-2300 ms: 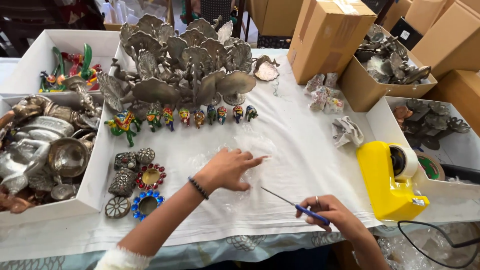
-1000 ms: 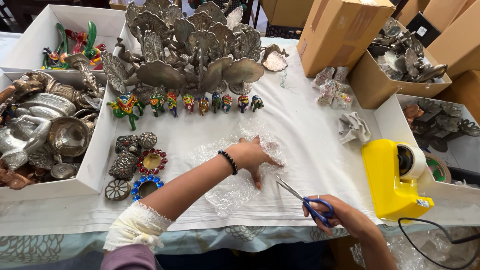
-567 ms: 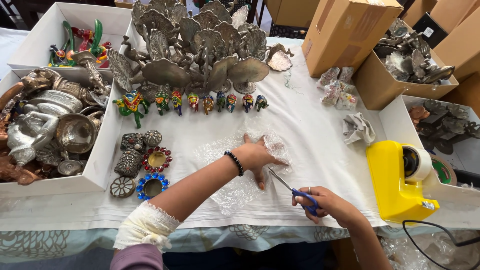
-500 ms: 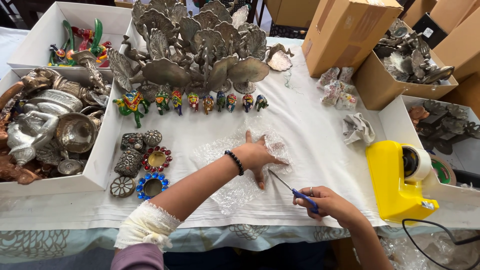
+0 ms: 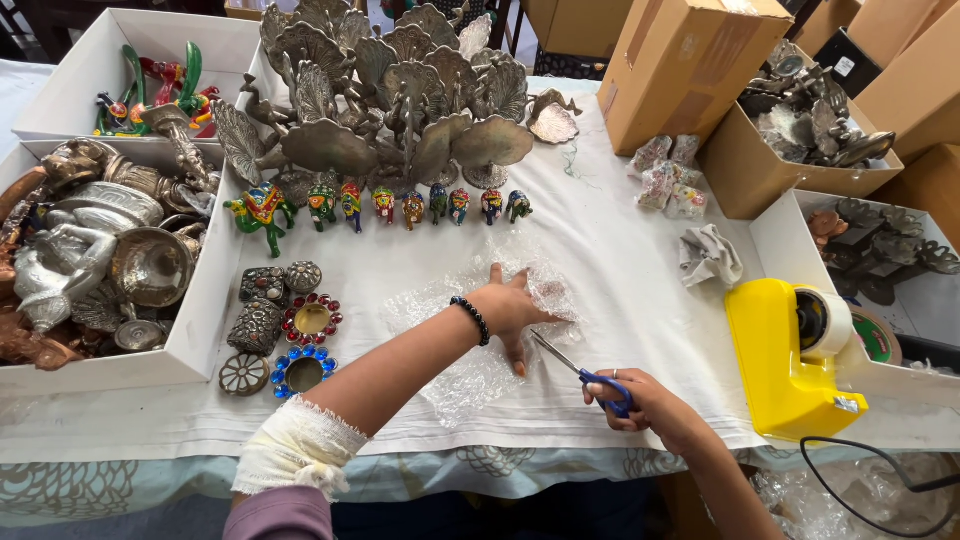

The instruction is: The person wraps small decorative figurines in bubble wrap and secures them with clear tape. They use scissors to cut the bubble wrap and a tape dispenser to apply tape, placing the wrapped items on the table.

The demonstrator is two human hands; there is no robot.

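While pressing flat, fingers spread, on bubble wrap (image 5: 470, 340), left hand (image 5: 512, 308), right hand (image 5: 640, 402) closed on scissors (image 5: 583, 372), blades open near left thumb, tape dispenser (image 5: 790, 355) right.

One pair of scissors (image 5: 585, 375), one sheet of bubble wrap (image 5: 480, 330) and one yellow tape dispenser (image 5: 785, 360) lie on the counter (image 5: 620, 250). Eight small painted animal figures (image 5: 385, 205) stand in a row, the leftmost larger. Six round candle holders (image 5: 285, 325) sit left of the wrap, and one crumpled cloth (image 5: 708, 255) lies to its right.
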